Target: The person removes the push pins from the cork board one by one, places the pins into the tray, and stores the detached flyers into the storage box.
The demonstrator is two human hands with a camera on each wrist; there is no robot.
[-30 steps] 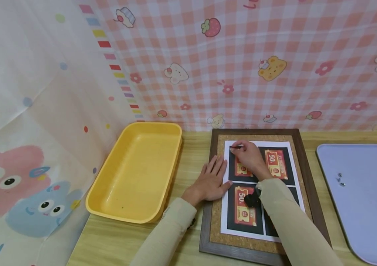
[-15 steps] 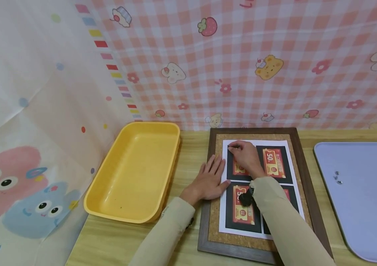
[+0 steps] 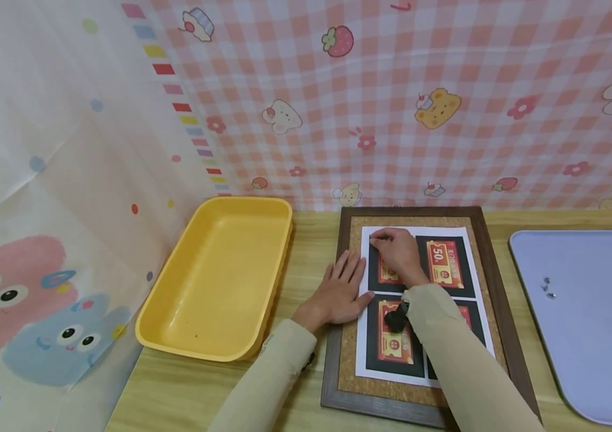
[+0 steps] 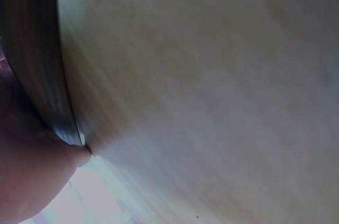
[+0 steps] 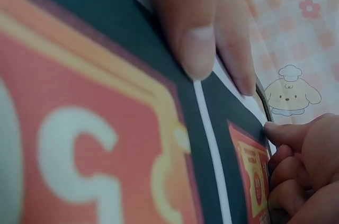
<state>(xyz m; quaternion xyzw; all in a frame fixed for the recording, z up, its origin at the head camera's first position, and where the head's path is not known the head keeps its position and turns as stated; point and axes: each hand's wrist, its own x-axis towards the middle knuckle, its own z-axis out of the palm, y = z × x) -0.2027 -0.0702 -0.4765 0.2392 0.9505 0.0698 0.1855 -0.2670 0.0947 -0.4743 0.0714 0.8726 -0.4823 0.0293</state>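
A white cartoon-printed cloth (image 3: 63,198) hangs at far left, well apart from both hands. Nearer the left hand's outer side, a yellow tray (image 3: 219,282) sits on the wooden table (image 3: 176,396). The left hand (image 3: 338,294) lies with fingers spread across the frame of a corkboard (image 3: 333,384), its thumb tip reaching the edge of a printed sheet (image 3: 395,351). The sheet lies on the cork, beneath the right hand (image 3: 400,258), whose fingertips press together at its upper left corner; I cannot tell whether they pinch anything. That hand, its sleeve and a dark wrist device (image 3: 395,318) block parts of the red tickets. Behind both hands hangs a checked cloth (image 3: 387,108); to their right, a lilac tray (image 3: 603,324) bears small shiny pieces (image 3: 551,296).
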